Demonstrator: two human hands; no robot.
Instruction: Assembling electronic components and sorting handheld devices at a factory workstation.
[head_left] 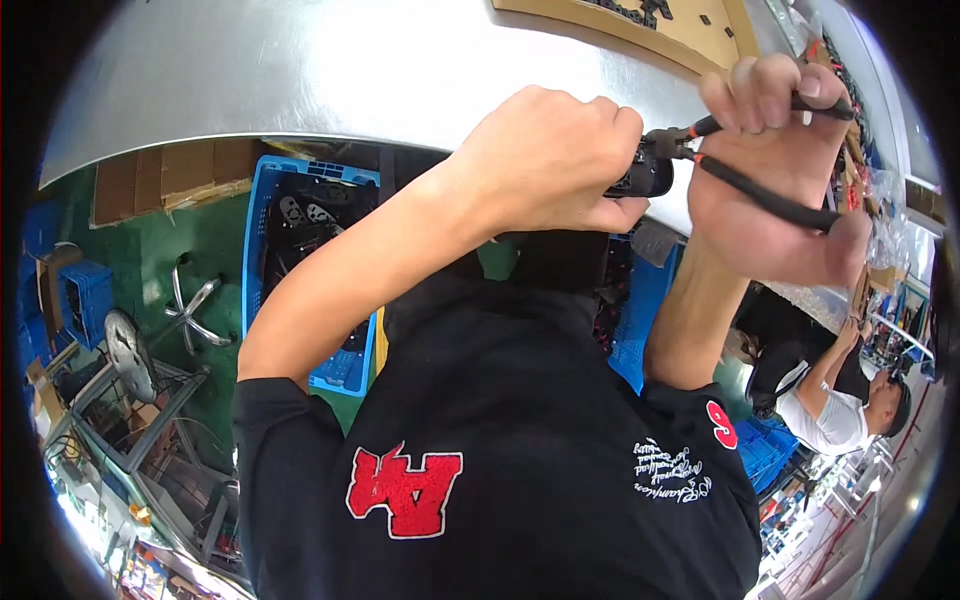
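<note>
Left hand (545, 165) clenched around small black part (642, 172), held above near edge of grey bench (300, 70). Right hand (775, 170) grasping black-handled cutters (760, 190), tips at part. Judged step: trimming part. Next move likely needs steady squeeze, tips kept seated on part.

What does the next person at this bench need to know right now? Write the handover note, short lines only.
Left hand: closed around a small black plastic part, held above the edge of the metal table.
Right hand: gripping black-handled cutting pliers, nose set against the part.
Nearby: blue crate of black parts under the table; flat cardboard on the tabletop.
Done: cannot tell how many parts are trimmed.
Left: the part in hand is not yet set down.
</note>
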